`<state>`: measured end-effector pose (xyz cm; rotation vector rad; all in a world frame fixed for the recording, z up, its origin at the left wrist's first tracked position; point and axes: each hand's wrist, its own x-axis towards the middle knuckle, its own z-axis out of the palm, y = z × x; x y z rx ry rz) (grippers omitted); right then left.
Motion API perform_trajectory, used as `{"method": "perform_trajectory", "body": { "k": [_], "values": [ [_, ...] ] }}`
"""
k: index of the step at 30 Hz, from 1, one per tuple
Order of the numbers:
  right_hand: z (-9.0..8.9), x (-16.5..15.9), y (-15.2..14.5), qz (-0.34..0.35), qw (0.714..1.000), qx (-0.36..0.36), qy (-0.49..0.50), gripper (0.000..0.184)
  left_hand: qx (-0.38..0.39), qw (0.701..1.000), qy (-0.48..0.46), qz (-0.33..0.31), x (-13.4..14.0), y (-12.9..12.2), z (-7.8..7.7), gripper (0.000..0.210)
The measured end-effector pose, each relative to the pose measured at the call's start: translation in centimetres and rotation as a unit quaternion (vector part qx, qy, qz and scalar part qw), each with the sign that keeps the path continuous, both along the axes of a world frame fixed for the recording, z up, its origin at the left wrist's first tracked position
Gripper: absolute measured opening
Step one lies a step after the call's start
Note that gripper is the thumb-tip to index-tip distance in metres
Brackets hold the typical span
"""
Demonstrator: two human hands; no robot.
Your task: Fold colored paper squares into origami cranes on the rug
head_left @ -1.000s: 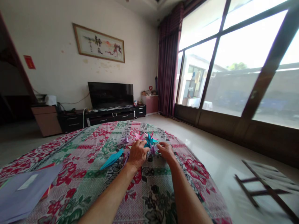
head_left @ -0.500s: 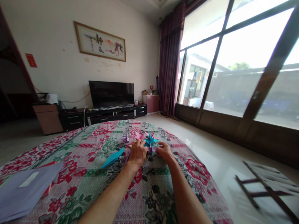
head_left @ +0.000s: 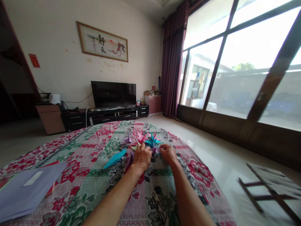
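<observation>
In the head view, a small purple origami crane (head_left: 154, 150) is between my two hands over the round table. My right hand (head_left: 168, 153) pinches its right side with closed fingers. My left hand (head_left: 142, 157) is curled at its left side; its fingertips are partly hidden. Just behind stand a blue origami crane (head_left: 152, 140) and a pink one (head_left: 142, 137). A lilac folded piece (head_left: 127, 139) lies farther left. Left of my left hand is a long blue folded paper (head_left: 115, 158), and a purple folded piece (head_left: 130, 157) sits partly behind my wrist.
A flowered cloth (head_left: 103, 188) covers the table. Purple sheets (head_left: 25, 191) are stacked at its left, over red and green paper. A folding stool (head_left: 270, 185) stands on the floor at right. Beyond the table are a television (head_left: 114, 94) and low cabinets (head_left: 113, 116).
The view has shifted slightly. My right fingers have drawn together more tightly beside the purple crane, and my left hand has turned a little, staying close to it.
</observation>
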<state>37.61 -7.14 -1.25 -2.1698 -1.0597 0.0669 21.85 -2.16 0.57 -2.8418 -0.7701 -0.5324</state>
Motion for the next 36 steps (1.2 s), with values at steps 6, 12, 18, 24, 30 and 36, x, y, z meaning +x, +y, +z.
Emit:
{"method": "perform_trajectory", "body": {
  "k": [6, 12, 18, 24, 30, 36],
  "values": [
    [0.06, -0.23, -0.22, 0.012, 0.999, -0.034, -0.036, 0.028, -0.018, 1.000, 0.016, 0.013, 0.13, 0.15, -0.31, 0.036],
    [0.36, -0.80, -0.50, 0.019, 0.998, -0.048, -0.045, 0.027, -0.030, 0.999, 0.025, 0.029, 0.17, 0.17, -0.53, 0.038],
    [0.48, -0.86, -0.57, 0.014, 0.997, -0.057, -0.042, 0.025, -0.031, 0.999, 0.018, 0.025, 0.21, 0.04, -0.46, 0.035],
    [0.61, -0.50, -0.51, 0.033, 0.998, -0.036, -0.028, 0.028, -0.033, 0.999, 0.000, 0.027, 0.25, -0.07, 0.00, 0.035],
    [0.39, -0.32, -0.34, 0.036, 0.999, -0.005, -0.032, 0.030, -0.021, 0.999, -0.016, 0.032, 0.27, -0.06, 0.30, 0.035],
    [0.30, -0.16, -0.08, 0.014, 1.000, 0.010, -0.006, 0.031, -0.009, 0.999, -0.033, 0.025, 0.18, -0.17, 0.45, 0.033]
  ]
}}
